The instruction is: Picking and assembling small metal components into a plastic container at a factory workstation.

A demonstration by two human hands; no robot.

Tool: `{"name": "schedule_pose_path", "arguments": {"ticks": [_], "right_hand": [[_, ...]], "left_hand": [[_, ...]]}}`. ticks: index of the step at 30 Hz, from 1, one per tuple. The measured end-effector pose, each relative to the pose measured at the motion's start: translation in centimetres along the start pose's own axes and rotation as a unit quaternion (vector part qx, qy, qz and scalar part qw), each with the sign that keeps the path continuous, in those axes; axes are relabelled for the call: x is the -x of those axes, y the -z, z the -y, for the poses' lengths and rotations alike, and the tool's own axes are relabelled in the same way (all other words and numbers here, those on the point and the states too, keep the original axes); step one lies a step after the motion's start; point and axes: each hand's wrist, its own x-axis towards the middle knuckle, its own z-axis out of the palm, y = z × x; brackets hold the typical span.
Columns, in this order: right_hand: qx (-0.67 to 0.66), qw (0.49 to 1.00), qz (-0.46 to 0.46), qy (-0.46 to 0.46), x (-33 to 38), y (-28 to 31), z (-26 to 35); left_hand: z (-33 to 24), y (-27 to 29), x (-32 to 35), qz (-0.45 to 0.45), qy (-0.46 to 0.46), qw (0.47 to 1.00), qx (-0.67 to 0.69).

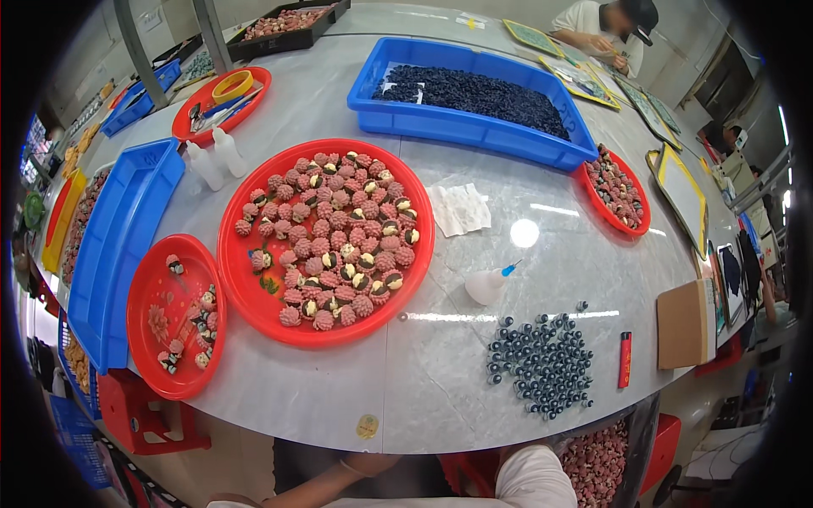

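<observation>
"Dozens of pink flower-shaped pieces (339, 220) fill the large red tray (326, 339) before us. Why keep them there?"

"We think its raised rim stops them straying across the smooth grey table (305, 389). Our dark beads (542, 364) have no such wall: they lie loose on the tabletop, to the right and near the front edge, most of them bunched in one patch, perhaps so that none roll off."

"And our hands, do they hold anything?"

"Our left hand (373, 463) is below the table's front edge with its fingers out of sight, so we cannot tell whether they are spread, pressed together or pinching something. Our right hand is not in view; we see only a white sleeve (533, 483), with the beads lying beyond it on the table."

"Why does the white bottle (484, 288) with the blue tip sit where it does?"

"It sits between the large tray and the beads, so we guess it is placed within easy reach of both."

"What writing do we find?"

"Pale lettering runs along the red stick (625, 360) beside the beads, and pen marks show at the right end of the blue tray (474, 140). The round gold sticker (367, 426) is too small for us to make out."
</observation>
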Motion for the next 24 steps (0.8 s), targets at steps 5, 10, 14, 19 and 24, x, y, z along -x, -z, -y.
{"name": "schedule_pose_path", "arguments": {"ticks": [5, 10, 14, 19, 24], "right_hand": [[0.010, 1.000, -0.005, 0.029, -1.4, 0.9, 3.0], [0.057, 0.995, 0.059, 0.055, 5.5, 4.5, 1.6], [0.074, 0.983, 0.143, 0.083, 15.5, 9.7, 3.1], [-0.283, 0.958, 0.030, 0.042, 13.2, 26.0, 14.3], [-0.477, 0.833, 0.233, -0.156, 13.4, 37.7, 20.5]], "left_hand": [[0.1, -0.8, 0.9, 0.023, 0.022, 0.999, 0.028], [-0.8, -1.0, 1.6, 0.092, 0.073, 0.988, 0.103], [-1.3, -0.7, 1.1, 0.031, 0.119, 0.929, 0.348], [-0.3, -0.5, 1.0, -0.012, 0.174, 0.902, 0.396], [-1.5, 2.5, 0.2, -0.032, 0.076, 0.947, 0.311]]}}
